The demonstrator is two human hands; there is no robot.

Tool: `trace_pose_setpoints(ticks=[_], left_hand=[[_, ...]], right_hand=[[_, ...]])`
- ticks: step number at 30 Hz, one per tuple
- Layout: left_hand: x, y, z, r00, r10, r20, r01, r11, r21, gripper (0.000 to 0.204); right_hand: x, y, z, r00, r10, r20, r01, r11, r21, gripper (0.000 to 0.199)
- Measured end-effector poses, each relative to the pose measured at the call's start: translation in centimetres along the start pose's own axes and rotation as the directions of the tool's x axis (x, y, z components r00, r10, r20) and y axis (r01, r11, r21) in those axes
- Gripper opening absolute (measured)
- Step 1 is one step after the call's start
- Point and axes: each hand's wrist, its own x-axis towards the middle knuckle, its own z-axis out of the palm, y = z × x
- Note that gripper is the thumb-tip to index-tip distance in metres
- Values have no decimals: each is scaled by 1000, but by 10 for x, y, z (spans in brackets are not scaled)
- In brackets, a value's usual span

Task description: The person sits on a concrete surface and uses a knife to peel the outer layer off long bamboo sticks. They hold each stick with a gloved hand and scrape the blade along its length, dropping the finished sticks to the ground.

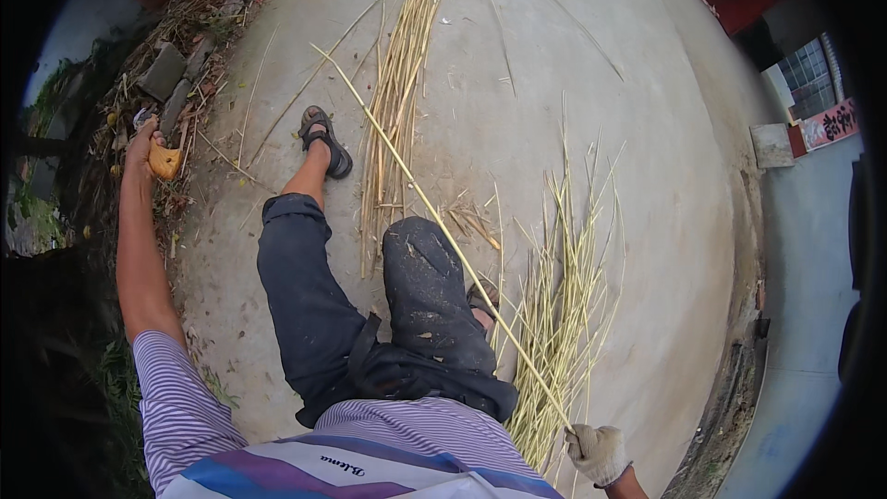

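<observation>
I sit on a concrete floor with my legs stretched out in dark trousers and sandals. My left hand (146, 146), bare, is stretched far out to the left and grips the wooden handle of a tool (164, 162) near the rubble edge; its blade is hidden. My right hand (597, 452), in a pale work glove, holds the near end of a long thin yellow cane (434, 220) that runs diagonally up and left across my right knee.
A bundle of long cane strips (399, 83) lies beyond my knees. A second pile of strips (559, 296) lies on my right. Stones and dry debris (176, 74) line the left edge. A curb and lower pavement (785, 314) run along the right.
</observation>
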Motion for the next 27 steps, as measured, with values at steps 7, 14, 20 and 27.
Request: trace_pose_setpoints(ticks=[7,14,20,27], left_hand=[[-136,-106,93,949,-202,242,134,953,271,19],[-232,-169,166,861,-326,391,233,935,266,24],[-272,-172,204,802,-368,470,223,915,335,23],[-253,-181,205,821,-389,417,224,892,392,19]], right_hand=[[65,30,26,960,277,-36,-271,956,112,23],[-6,75,128,785,572,236,-576,815,-61,31],[-146,87,265,387,734,559,-722,618,-311,33],[-102,153,253,227,657,719,-437,729,-528,33]])
